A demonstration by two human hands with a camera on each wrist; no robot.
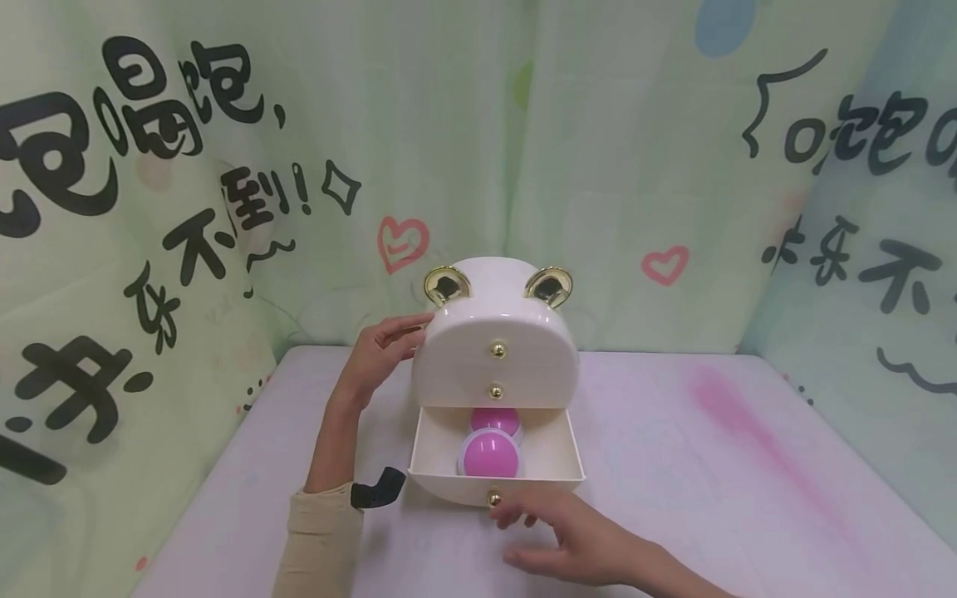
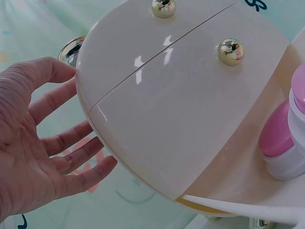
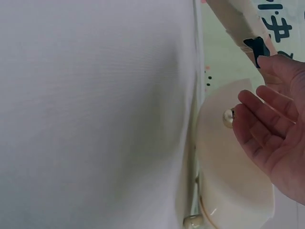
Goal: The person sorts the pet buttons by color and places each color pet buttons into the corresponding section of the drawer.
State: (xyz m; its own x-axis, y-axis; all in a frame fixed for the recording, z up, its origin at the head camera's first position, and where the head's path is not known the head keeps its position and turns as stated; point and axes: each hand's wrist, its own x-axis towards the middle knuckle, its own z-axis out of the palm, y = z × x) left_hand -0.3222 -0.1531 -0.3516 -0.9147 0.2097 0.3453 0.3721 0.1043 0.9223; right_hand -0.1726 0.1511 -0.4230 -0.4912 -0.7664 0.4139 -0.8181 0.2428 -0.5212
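A white rounded drawer box (image 1: 463,370) with gold-rimmed ears stands upright on the table. Its bottom drawer (image 1: 444,486) is pulled out. Two round pink-and-white containers (image 1: 490,455) sit inside, one behind the other. Against the box's left side rests my left hand (image 1: 377,353), its fingers spread along the edge in the left wrist view. My right hand (image 1: 571,531) is in front of the drawer, fingers loosely bent beside the gold knob (image 1: 494,498). Whether a fingertip touches that knob I cannot tell. Nothing is held in either hand.
A pale cloth covers the table (image 1: 673,465), with a pink smear on its right side. Printed curtains (image 1: 620,149) with black writing and red hearts hang behind and at both sides. A black strap (image 1: 379,488) is on the left sleeve.
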